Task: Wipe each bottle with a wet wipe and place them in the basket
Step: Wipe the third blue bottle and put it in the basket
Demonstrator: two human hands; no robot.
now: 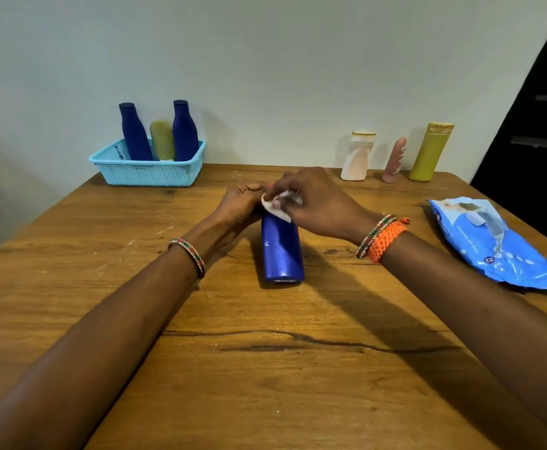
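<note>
Arms: both are reaching straight out over the wooden table (71, 287).
Left hand (238, 206): it is curling round the top of the blue bottle (282, 251) and holding it.
Right hand (314, 203): it is pinching a white wet wipe (277, 207) and pressing it on the bottle's top.
Blue bottle: smooth and round, it is lying on the table between the hands.
Basket (145, 172): light blue plastic with little holes, sitting far left and holding three bottles.
Wipes pack (493, 241): shiny blue, lying on the right.

Seven bottles (282, 251), three in one basket (145, 173); one wipes pack (493, 241); seemingly one wipe (277, 206).
</note>
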